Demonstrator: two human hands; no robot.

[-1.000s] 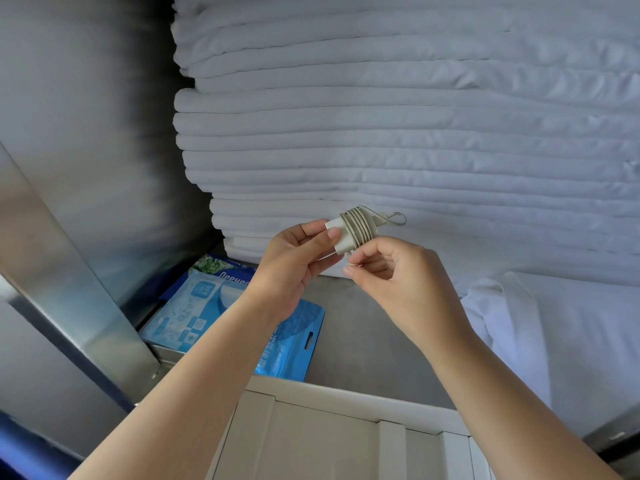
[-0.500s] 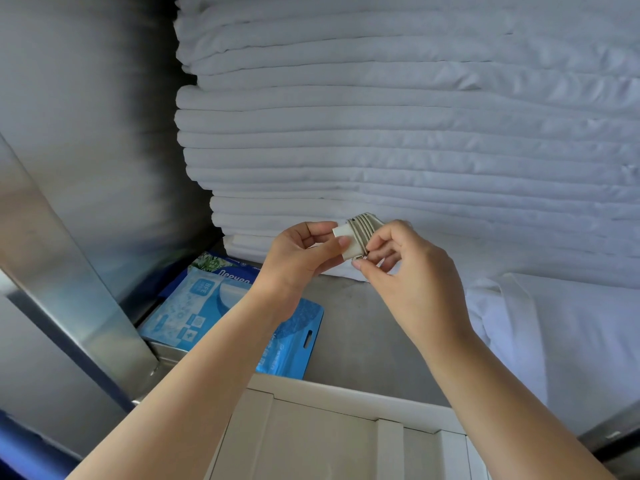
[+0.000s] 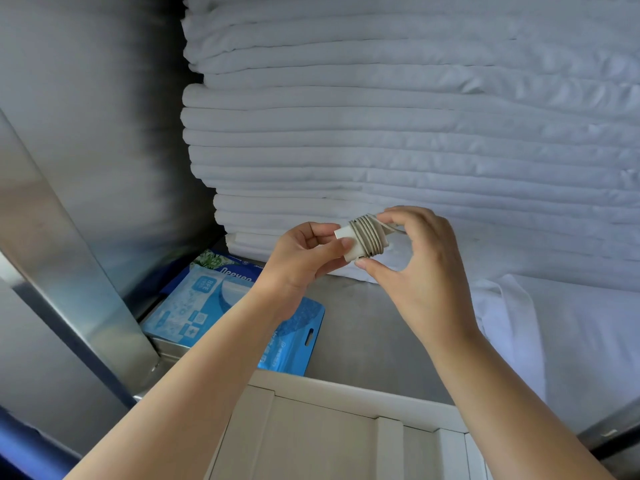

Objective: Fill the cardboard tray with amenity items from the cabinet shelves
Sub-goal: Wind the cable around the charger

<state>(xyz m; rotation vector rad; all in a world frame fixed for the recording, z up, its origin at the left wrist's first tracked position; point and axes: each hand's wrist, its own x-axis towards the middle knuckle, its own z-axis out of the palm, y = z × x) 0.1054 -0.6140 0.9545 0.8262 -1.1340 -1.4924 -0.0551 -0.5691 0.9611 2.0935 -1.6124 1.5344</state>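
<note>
Loose loop of cord (image 3: 369, 233) is wound in now; my left hand (image 3: 304, 258) pinches the charger (image 3: 348, 244), right hand (image 3: 415, 268) pinches the cord end. Into the tray (image 3: 346, 393) next, probably.

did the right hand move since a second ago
Yes. The right hand rose against the folded linen stack; its fingers now reach over the cable-wrapped charger.

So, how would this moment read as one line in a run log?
left hand: holds charger | right hand: pinches cord wound round it | where: over shelf, before linen stack | tray: under forearms
</note>
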